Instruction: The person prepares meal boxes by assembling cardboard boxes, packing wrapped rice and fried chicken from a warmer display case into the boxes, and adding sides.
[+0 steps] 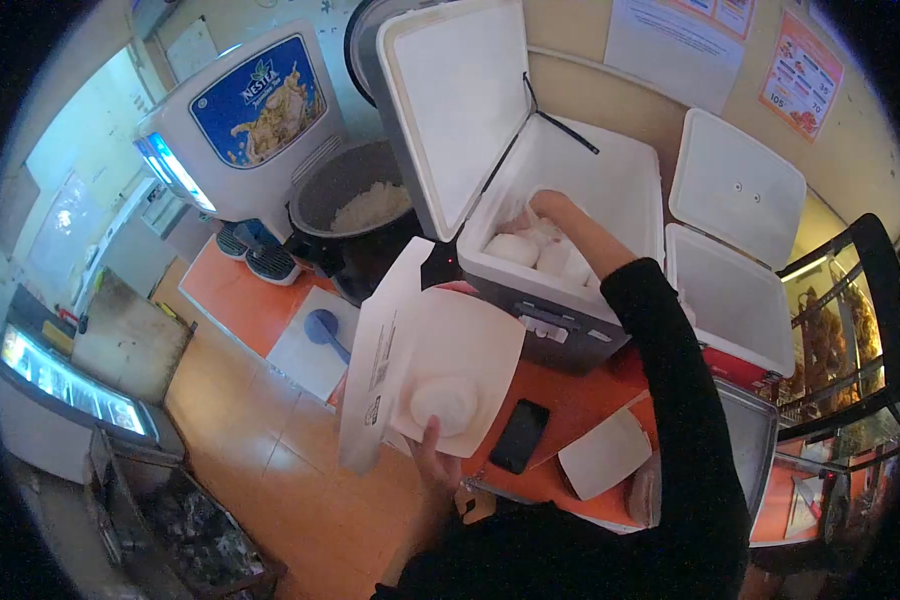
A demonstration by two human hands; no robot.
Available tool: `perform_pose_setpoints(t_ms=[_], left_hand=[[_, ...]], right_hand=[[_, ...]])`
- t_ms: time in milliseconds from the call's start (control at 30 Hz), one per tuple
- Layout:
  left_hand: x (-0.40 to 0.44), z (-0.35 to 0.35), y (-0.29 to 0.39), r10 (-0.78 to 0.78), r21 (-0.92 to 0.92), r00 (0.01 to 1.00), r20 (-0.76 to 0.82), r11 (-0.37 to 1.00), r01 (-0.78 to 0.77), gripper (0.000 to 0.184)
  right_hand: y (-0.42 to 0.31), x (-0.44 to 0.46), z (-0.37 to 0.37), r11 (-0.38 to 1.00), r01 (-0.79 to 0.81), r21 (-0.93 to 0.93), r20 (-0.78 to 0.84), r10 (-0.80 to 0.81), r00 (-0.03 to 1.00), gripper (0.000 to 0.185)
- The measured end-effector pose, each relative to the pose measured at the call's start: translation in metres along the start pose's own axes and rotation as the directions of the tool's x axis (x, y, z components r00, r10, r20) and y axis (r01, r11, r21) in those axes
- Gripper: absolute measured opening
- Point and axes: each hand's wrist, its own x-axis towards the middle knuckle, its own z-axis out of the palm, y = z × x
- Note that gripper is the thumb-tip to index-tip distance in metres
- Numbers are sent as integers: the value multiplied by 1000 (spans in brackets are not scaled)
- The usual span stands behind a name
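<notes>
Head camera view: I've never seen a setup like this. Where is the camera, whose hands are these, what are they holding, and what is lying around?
There is no robot here. This one picture comes from a camera worn on a person's head, looking forward and down at their bare hands. The left hand holds an open white box by its edge, with a round white bundle inside. The right hand is inside an open cooler among white bundles; whether it grips one is hard to tell. On the orange counter lies a dark phone. Farther off are a blue scoop and a dark pot of what looks like rice.
</notes>
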Motion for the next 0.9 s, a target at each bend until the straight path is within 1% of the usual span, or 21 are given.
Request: perform_pose_setpoints(t_ms=[33, 67, 100, 200, 267, 300, 333, 367, 400, 433, 467, 500, 533, 567, 633, 700, 733, 767, 800, 833, 900], left_hand=[[3, 4, 4, -187, -193, 977, -98, 967, 166, 61], [2, 6, 8, -388, -389, 908, -157, 870, 304, 63], [1, 5, 5, -411, -384, 897, -160, 864, 327, 63], [-2, 1, 4, -482, -492, 874, -61, 776, 394, 69], [-4, 1, 27, -586, -360, 805, -94, 774, 521, 72], [-13, -10, 20, -614, -355, 784, -95, 756, 549, 72], [-22, -24, 3, -529, -275, 848, -37, 821, 501, 72], [-25, -29, 0, -484, -234, 875, 1, 850, 471, 72], [-28, -33, -3, -437, -197, 899, 40, 878, 436, 72], [-25, -31, 1, -425, -100, 905, 30, 899, 425, 70], [-20, -23, 10, -416, -51, 908, 42, 907, 418, 69], [-15, -14, 19, -408, -2, 912, 54, 913, 408, 68], [-13, 1, 40, -430, -137, 903, -15, 895, 424, 66], [-15, 10, 51, -466, -269, 882, -74, 861, 432, 64], [-21, 2, 48, -506, -277, 863, -6, 830, 485, 64], [-27, -17, 33, -545, -287, 838, 42, 796, 532, 64], [-31, -34, 18, -544, -280, 838, 45, 798, 533, 62], [-33, -47, 10, -539, -276, 841, 45, 803, 529, 60], [-33, -54, 14, -544, -274, 836, 63, 797, 539, 60], [-35, -62, 21, -572, -271, 815, 94, 773, 574, 57], [-42, -86, 22, -609, -254, 780, 141, 740, 623, 55]], right_hand=[[1, 10, 11, 1000, -11, 12, 36, 11, 999, 50], [1, 12, 15, 999, -16, 28, 60, 15, 998, 53], [2, 15, 19, 999, -17, 48, 81, 13, 997, 56], [0, -5, 2, 983, -1, 183, 81, -14, 997, 67], [-3, -42, -25, 954, 51, 297, 12, -57, 998, 75], [-4, -66, -32, 948, 133, 289, -60, -121, 991, 79], [2, -94, -41, 941, 329, 82, -176, -311, 934, 83], [7, -122, -50, 875, 455, -165, -284, -484, 828, 89], [9, -159, -48, 730, 467, -499, -333, -659, 674, 95], [-7, -200, -43, 783, 465, -413, -404, -615, 677, 87], [-29, -243, -35, 883, 465, -70, -481, -438, 759, 79], [-58, -281, -18, 863, 434, 260, -514, -257, 818, 73], [-81, -309, -1, 811, 427, 401, -531, -174, 829, 67], [-100, -330, 15, 791, 431, 435, -540, -154, 827, 62], [-118, -363, 41, 776, 417, 474, -529, -127, 839, 56], [-115, -393, 63, 777, 332, 534, -349, -154, 924, 54], [-108, -406, 84, 780, 308, 545, -344, -127, 930, 54], [-96, -418, 109, 854, 72, 514, -182, 26, 983, 55], [-94, -429, 120, 883, -161, 441, -29, 194, 981, 57], [-97, -437, 131, 856, -144, 496, -102, 223, 970, 61], [-82, -427, 172, 768, -380, 516, 2, 442, 897, 68]])
